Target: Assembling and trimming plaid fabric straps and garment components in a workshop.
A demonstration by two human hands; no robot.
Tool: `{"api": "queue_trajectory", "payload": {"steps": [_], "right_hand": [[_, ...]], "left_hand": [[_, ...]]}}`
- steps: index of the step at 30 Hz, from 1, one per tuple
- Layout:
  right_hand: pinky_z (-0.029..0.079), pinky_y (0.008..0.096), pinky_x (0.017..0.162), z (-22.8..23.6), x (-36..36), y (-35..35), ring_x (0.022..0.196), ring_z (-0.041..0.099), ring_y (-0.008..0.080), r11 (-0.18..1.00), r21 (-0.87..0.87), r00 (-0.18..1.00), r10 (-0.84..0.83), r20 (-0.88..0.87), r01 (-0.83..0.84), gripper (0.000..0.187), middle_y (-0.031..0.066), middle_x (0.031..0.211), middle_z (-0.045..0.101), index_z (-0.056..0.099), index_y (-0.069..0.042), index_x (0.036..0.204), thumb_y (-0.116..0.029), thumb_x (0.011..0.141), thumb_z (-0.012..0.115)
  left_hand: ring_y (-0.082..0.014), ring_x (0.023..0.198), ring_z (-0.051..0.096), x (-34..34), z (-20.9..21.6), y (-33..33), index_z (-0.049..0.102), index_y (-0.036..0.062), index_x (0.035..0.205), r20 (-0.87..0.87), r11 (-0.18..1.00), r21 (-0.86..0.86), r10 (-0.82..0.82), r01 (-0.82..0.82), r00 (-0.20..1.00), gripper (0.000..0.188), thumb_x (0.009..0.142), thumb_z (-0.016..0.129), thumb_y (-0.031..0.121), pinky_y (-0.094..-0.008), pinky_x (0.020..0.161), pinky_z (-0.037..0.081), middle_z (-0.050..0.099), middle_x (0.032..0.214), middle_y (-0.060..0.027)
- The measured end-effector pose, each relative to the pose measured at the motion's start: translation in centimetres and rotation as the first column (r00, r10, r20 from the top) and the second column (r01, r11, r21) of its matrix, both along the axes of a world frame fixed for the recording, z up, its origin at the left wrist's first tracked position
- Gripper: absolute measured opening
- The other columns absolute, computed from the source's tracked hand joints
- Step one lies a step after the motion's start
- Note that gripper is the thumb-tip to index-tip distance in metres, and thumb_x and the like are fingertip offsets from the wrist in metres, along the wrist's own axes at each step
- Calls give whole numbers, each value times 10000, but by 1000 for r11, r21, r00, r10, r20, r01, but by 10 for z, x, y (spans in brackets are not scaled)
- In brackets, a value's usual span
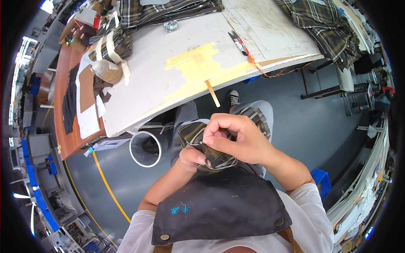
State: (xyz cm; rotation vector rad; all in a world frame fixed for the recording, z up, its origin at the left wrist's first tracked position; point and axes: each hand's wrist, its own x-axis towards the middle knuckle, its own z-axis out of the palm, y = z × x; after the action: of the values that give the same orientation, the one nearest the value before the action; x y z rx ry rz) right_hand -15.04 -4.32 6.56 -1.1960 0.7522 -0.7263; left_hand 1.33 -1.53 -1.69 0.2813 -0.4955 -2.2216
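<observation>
A brown-and-black plaid piece of fabric point(220, 161) with pale edging lies bunched over my lap, in front of the dark apron point(219, 202). My left hand point(192, 157) is closed on its left edge, the thumb pressing from above. Over the same cloth, my right hand point(240, 137) is curled, with thumb and forefinger pinched together at the fabric's upper edge. Whether a small item sits between those fingertips is too small to tell. Part of the cloth is hidden behind the right hand.
Ahead stands a white table point(143, 63) with yellow tape point(194, 61) and a protruding flat strip point(212, 93). Red-handled snips point(239, 43) on an orange cord, a bottle point(108, 71) and plaid garments point(168, 12) lie on it. A white-rimmed bin point(159, 154) stands at left.
</observation>
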Motion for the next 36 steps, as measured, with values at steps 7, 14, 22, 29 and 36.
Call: {"api": "queue_trajectory", "payload": {"steps": [7,14,22,29,36], "right_hand": [[327,197,635,6,1,-6,681,378,61,977,-199,997,74,1,-72,239,-34,754,408,603,-40,917,-62,712,725],[329,202,660,-5,-2,-5,703,376,60,989,-85,971,137,194,-122,288,-46,779,425,622,-51,998,-114,734,720],[338,182,684,-5,-4,-5,744,406,43,949,221,901,115,417,-224,211,-51,794,427,626,-37,983,-83,781,664],[379,238,709,11,4,15,788,459,80,974,-226,999,18,40,-9,421,-12,831,482,550,-48,1013,-158,671,770],[391,262,499,31,-37,24,574,493,123,871,-490,963,-113,-243,-22,217,50,697,514,603,14,866,-74,704,718]], "left_hand": [[-239,943,572,-7,1,9,508,-19,1037,-297,986,132,142,-107,944,611,475,596,203,-310,842,469,575,989,-137],[-266,925,585,-12,20,10,500,-6,1046,-270,978,184,149,-101,951,622,483,583,244,-352,860,473,578,1005,-152],[-271,924,578,-19,23,10,470,-12,1025,-294,984,149,139,-98,946,600,482,580,219,-352,831,488,557,998,-157],[-217,909,561,-12,37,16,534,-11,955,-81,978,140,167,-155,983,406,639,584,238,-329,829,460,563,966,-118],[-105,838,550,14,91,25,448,-16,1203,654,962,-264,126,69,746,573,698,717,-31,-215,725,450,583,961,-68]]}}
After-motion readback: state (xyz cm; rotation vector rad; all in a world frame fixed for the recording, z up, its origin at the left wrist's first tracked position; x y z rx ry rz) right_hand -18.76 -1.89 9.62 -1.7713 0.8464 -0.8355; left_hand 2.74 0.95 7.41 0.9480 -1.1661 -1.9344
